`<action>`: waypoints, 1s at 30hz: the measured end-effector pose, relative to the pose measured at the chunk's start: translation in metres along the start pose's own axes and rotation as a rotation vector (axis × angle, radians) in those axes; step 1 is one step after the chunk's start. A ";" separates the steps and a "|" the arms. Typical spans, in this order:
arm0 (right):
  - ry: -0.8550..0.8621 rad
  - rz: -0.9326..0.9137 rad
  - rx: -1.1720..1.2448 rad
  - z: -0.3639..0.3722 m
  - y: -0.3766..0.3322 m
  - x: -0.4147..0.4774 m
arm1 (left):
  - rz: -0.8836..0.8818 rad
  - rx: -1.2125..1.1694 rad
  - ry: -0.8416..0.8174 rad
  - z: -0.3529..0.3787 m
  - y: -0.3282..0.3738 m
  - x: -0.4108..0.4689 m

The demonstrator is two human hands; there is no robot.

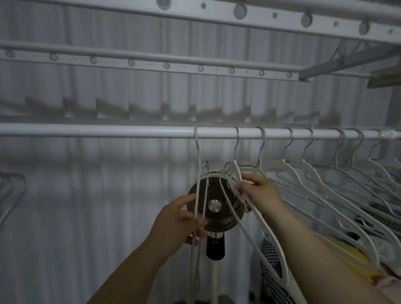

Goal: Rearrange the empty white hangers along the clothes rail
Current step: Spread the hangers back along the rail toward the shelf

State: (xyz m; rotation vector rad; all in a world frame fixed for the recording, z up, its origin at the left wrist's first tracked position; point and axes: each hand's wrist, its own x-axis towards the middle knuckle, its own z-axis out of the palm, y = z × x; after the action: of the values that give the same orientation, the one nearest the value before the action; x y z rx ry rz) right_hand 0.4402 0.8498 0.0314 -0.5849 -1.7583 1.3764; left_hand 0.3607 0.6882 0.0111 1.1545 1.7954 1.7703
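Nearest the camera, both forearms reach up towards the clothes rail (100, 129). Below the rail, the left hand (182, 220) curls round the thin lower bars of the leftmost white hanger (196, 189). The bars pass between thumb and fingers, and the hanger runs on above and below the grip. This hanger hangs edge-on, its hook over the rail a little left of the other hooks.

Just right of it, still under the rail, the right hand (259, 193) pinches the shoulder of the second hanger (275, 252) near its neck. The fingertips close on the upper edge, and the long arm of the hanger slopes down past the wrist. Its hook sits on the rail beside the first one, with a clear gap between them.

Further right along the rail hangs a row of empty white hangers (296, 172), close together and angled away. Beneath them lie a houndstooth cloth (271, 276) and something yellow (344, 249).

Behind the two held hangers, below the rail, stands a round fan (215, 204) on a pole. Beyond it hangs a pale pleated curtain (93, 204). Above the rail run perforated bars (143, 61).
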 end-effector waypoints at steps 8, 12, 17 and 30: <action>-0.049 0.007 -0.006 0.005 0.002 0.005 | 0.020 0.044 -0.032 0.006 -0.002 0.007; -0.047 0.005 -0.012 0.003 0.001 0.004 | 0.016 0.059 -0.053 0.010 -0.003 0.013; -0.024 -0.004 -0.028 -0.002 0.002 0.005 | 0.010 0.037 -0.063 0.013 -0.004 0.016; -0.009 -0.004 -0.150 -0.004 -0.004 0.001 | 0.052 0.054 -0.079 0.013 -0.008 0.019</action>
State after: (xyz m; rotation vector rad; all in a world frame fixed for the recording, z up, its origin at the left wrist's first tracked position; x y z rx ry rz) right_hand 0.4433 0.8517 0.0360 -0.6567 -1.8802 1.2527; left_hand 0.3567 0.7123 0.0072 1.2848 1.7921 1.6891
